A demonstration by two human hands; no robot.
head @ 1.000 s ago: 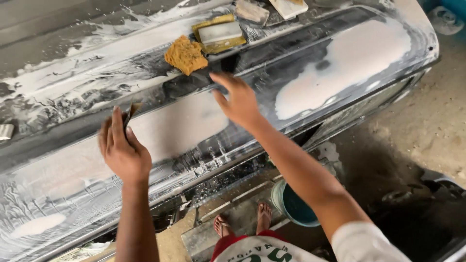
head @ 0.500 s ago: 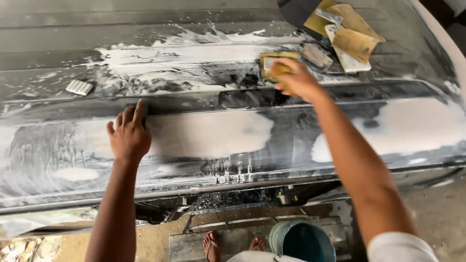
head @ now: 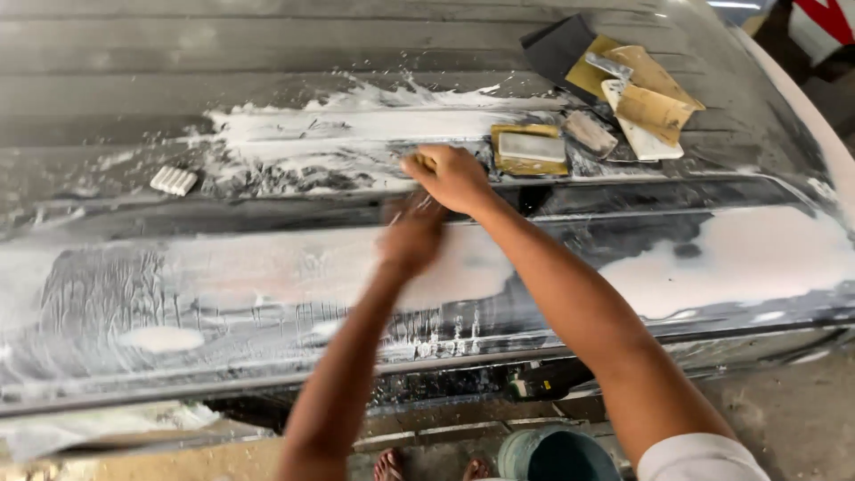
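Nearest the camera, a teal bucket (head: pixel 557 456) stands on the gritty floor beside the person's bare toes (head: pixel 389 463). Above it, both arms reach onto a dark car body panel (head: pixel 134 178) smeared with wet white slurry. The left hand (head: pixel 411 239) is motion-blurred over the pale filler patch (head: pixel 294 267); I cannot tell whether it is flat or curled. The right hand (head: pixel 452 176) is clenched around a yellow sanding sponge (head: pixel 426 161), pressed to the wet panel just below the splashed ridge.

A slip looks like the main risk: the slurry is slick, and a sponge pushed hard could skid into the yellow sanding block (head: pixel 528 149) just beside it, or cut too deep at the panel's crease. Runoff dripping off the lower edge could also wet the floor by the feet.

Farther up lie sandpaper sheets (head: pixel 648 107), a black pad (head: pixel 557 46) and, well to the left, a small white ribbed block (head: pixel 174 180). The place looks like a workshop.
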